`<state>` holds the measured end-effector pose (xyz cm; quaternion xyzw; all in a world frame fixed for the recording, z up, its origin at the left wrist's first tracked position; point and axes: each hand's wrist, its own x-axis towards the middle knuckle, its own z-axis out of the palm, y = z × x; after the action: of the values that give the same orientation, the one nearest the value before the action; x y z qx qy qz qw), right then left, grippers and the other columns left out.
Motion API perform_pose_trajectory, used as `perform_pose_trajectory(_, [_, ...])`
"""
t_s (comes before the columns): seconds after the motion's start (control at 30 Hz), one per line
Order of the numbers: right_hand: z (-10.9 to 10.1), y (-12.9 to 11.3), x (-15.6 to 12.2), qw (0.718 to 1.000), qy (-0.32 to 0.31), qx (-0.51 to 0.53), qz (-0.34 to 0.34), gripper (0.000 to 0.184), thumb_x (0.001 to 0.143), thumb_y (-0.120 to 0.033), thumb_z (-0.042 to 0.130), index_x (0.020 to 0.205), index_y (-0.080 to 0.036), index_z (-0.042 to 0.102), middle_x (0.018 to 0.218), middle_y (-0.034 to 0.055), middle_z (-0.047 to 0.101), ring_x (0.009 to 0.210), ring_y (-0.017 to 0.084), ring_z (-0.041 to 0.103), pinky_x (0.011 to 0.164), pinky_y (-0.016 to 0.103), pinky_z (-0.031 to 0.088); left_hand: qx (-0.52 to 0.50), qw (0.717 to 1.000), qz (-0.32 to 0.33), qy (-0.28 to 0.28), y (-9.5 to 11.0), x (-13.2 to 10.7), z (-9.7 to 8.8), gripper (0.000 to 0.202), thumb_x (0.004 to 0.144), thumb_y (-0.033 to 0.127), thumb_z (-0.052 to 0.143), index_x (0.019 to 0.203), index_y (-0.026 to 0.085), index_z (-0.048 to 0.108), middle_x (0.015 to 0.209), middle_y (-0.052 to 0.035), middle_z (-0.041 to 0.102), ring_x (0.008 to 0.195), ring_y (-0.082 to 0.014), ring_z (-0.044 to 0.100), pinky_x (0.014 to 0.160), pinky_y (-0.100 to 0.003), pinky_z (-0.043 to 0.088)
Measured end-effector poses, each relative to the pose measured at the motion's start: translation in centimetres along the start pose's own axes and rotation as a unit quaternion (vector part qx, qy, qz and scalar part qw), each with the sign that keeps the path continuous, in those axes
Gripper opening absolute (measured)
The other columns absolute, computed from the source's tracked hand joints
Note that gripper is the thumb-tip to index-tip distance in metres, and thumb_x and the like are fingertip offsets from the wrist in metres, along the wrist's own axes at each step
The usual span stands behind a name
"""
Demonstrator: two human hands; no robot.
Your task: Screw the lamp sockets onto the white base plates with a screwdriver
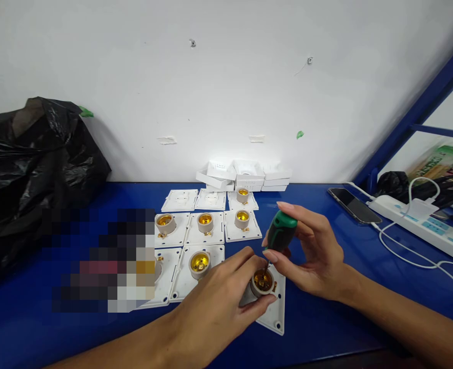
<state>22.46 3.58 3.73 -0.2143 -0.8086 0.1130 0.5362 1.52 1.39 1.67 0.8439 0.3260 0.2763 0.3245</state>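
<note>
Gripping green-and-black-handled screwdriver (282,231) in right hand (314,252), round beige gold-lined socket (262,285) in left hand (226,287).
Pointing tip-down inside socket, with long axis steeply tilted.

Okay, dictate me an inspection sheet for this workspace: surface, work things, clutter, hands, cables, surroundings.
Surface: glossy blue tabletop; an area at left is pixelated.
Work things: green-and-black screwdriver, its tip inside a round beige socket with gold-coloured lining, over a white plastic plate; more white square plates in rows, most bearing sockets; stacked white boxes behind.
Clutter: black plastic bag, left; dark-screened phone, right.
Left hand: holds the socket.
Right hand: grips the screwdriver.
Cables: white cable from the phone; white power strip beside it.
Surroundings: white, marked wall; blue frame at right.
</note>
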Motion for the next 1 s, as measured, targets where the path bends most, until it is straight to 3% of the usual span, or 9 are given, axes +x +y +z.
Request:
perform_pose_trajectory(0.07, [0.01,0.01,-0.01,1.0,0.017,0.0,-0.009,0.087,0.085,-0.003,0.078,0.158,-0.031,0.041,0.125,0.0063,0.067,0.071,0.015,0.066,0.044,0.029,0.055,-0.004,1.0,-0.001,-0.004,-0.04,0.0,0.01,0.027,0.096,0.018,0.076,0.116,0.026,0.058,0.109,0.0024,0.061,0.095,-0.0194,0.065,0.083,-0.034,0.053])
perform_pose_trajectory(0.23, [0.01,0.06,-0.12,1.0,-0.001,0.002,0.004,0.085,0.088,-0.003,0.075,0.16,-0.03,0.039,0.106,0.0032,0.068,0.073,0.017,0.068,0.049,0.033,0.058,-0.006,1.0,-0.001,-0.006,0.03,0.07,-0.15,0.029,0.097,0.019,0.076,0.118,0.027,0.058,0.112,0.0023,0.062,0.099,-0.02,0.065,0.087,-0.035,0.053])
perform_pose_trajectory(0.43, [0.02,-0.05,-0.02,0.999,0.032,-0.001,-0.005,0.087,0.084,-0.003,0.08,0.157,-0.034,0.044,0.122,0.0037,0.068,0.062,0.012,0.06,0.041,0.027,0.054,0.002,1.0,0.001,0.002,0.09,0.06,-0.16,0.025,0.097,0.018,0.075,0.113,0.026,0.059,0.11,0.0011,0.062,0.095,-0.0206,0.065,0.081,-0.034,0.052])
perform_pose_trajectory(0.57, [-0.08,-0.12,0.02,1.0,-0.012,0.003,0.016,0.085,0.09,-0.007,0.074,0.162,-0.032,0.037,0.117,0.0054,0.067,0.068,0.015,0.064,0.054,0.033,0.063,0.001,1.0,-0.002,0.0,0.07,0.15,-0.19,0.028,0.097,0.019,0.076,0.118,0.027,0.059,0.111,0.0015,0.062,0.097,-0.0201,0.066,0.085,-0.034,0.053])
perform_pose_trajectory(0.7, [0.04,0.01,-0.25,1.0,0.004,-0.003,0.015,0.087,0.089,-0.007,0.074,0.162,-0.033,0.035,0.134,0.0082,0.064,0.068,0.014,0.064,0.057,0.033,0.066,0.001,1.0,0.0,-0.004,0.16,0.26,-0.23,0.025,0.097,0.018,0.075,0.115,0.025,0.059,0.111,0.0006,0.063,0.096,-0.02,0.066,0.083,-0.033,0.054])
perform_pose_trajectory(0.83, [0.21,0.22,-0.35,1.0,0.029,-0.007,0.008,0.087,0.084,-0.007,0.08,0.157,-0.037,0.043,0.128,0.0056,0.068,0.069,0.016,0.067,0.045,0.028,0.061,0.014,1.0,0.004,0.0,0.19,0.17,-0.3,0.022,0.096,0.018,0.074,0.112,0.024,0.059,0.11,-0.0009,0.064,0.095,-0.0213,0.067,0.079,-0.033,0.054])
perform_pose_trajectory(1.0, [0.12,-0.19,0.33,1.0,-0.004,0.03,0.001,0.095,0.09,-0.005,0.071,0.166,-0.035,0.023,0.104,0.004,0.071,0.067,0.019,0.068,0.057,0.038,0.068,0.0,1.0,0.009,0.001,0.11,0.14,-0.32,0.031,0.098,0.019,0.074,0.123,0.028,0.058,0.117,0.0005,0.065,0.102,-0.0209,0.068,0.089,-0.034,0.055])
